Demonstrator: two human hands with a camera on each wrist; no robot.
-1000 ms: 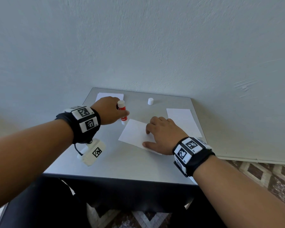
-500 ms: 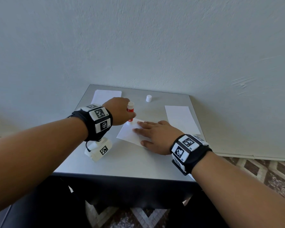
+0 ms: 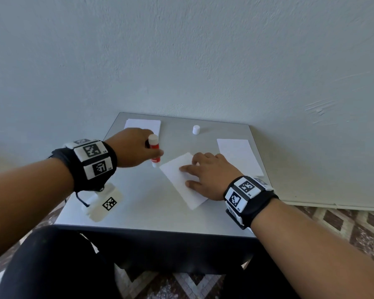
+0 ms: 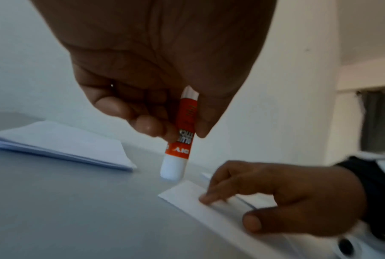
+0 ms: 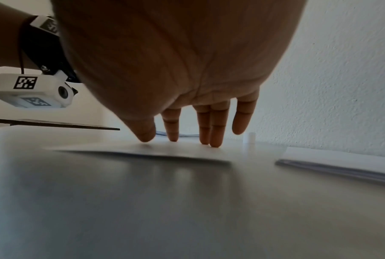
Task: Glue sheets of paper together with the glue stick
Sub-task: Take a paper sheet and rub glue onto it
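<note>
My left hand (image 3: 136, 148) pinches a red and white glue stick (image 3: 154, 153) upright, tip down, between thumb and fingers (image 4: 151, 126). The stick's white tip (image 4: 172, 169) hovers at the table just left of a white sheet's far corner. The sheet (image 3: 177, 180) lies slanted in the middle of the grey table (image 3: 138, 208). My right hand (image 3: 205, 175) rests on the sheet with straight fingers (image 5: 213, 129) pressing it flat. The glue stick's white cap (image 3: 196, 129) stands apart at the back of the table.
A stack of white paper (image 3: 143, 126) lies at the table's back left, and another stack (image 3: 239, 156) lies at the right, next to my right hand. The wall rises right behind the table. The patterned floor (image 3: 343, 223) shows to the right.
My left hand has carried the glue stick from the sheet's far corner to just off its left side. My right hand's fingers went from curled to flat on the sheet, which turned slightly.
</note>
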